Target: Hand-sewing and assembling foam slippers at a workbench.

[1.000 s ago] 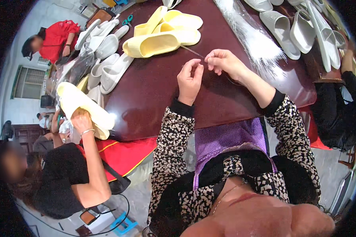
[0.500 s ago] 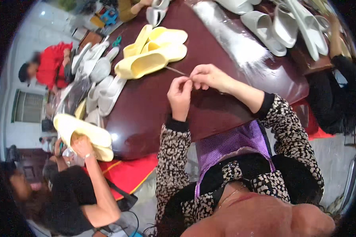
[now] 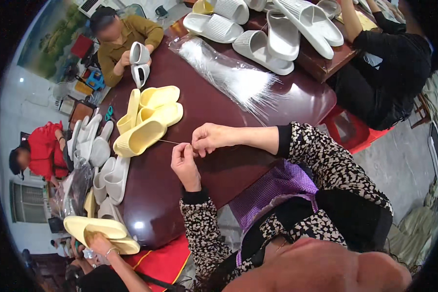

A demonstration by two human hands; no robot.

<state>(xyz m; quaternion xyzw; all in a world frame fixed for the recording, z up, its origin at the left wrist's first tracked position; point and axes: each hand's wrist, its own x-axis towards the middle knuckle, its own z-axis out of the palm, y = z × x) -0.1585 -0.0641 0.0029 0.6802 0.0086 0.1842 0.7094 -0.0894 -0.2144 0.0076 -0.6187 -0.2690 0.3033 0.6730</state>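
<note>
Several yellow slippers (image 3: 140, 139) lie clustered on the dark red table in front of me. From the nearest one a thin pale strand (image 3: 168, 141) runs toward my fingers. My left hand (image 3: 186, 166) is closed, thumb and fingertips pinched at the strand. Right beside it, my right hand (image 3: 212, 138) is also closed in a pinch on the strand, the fingertips of both hands nearly touching. What lies exactly between the fingertips is too small to make out. Beyond my hands, a bundle of fine white strands (image 3: 228, 73) fans out of a clear plastic bag.
Grey slippers (image 3: 265, 51) fill the far right of the table (image 3: 214, 194); more white slippers (image 3: 116, 180) line its left edge. At lower left another person's hand holds yellow slippers (image 3: 100, 232). Across the table, someone handles grey slippers (image 3: 140, 63). A red stool (image 3: 355, 131) stands right.
The view has turned, so the table and slippers sit differently in the picture and the person across is now more fully seen. Both my hands keep their pinch at the strand.
</note>
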